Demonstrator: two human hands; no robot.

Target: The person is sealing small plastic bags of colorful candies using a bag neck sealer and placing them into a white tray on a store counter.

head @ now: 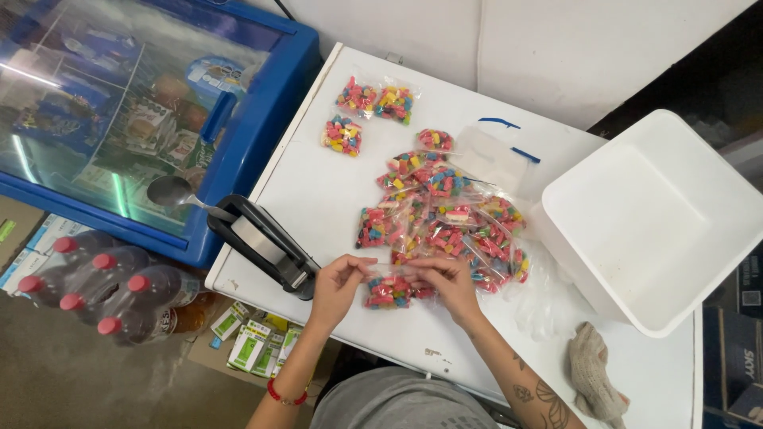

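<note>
My left hand [338,280] and my right hand [447,283] both pinch the top edge of a small clear bag of coloured candies [388,291], held just above the white table [318,191] near its front edge. Right behind my hands lies a pile of several filled candy bags [445,214]. Three more filled bags [367,107] lie apart at the far side of the table. A black heat sealer [262,242] sits at the table's left edge, close to my left hand.
An empty white plastic tub [656,218] stands on the right. A spoon [179,195] rests by the sealer. Empty clear bags [493,155] lie at the back, a grey cloth [592,373] at front right. A blue glass-topped freezer [262,103] and red-capped bottles [103,290] stand left.
</note>
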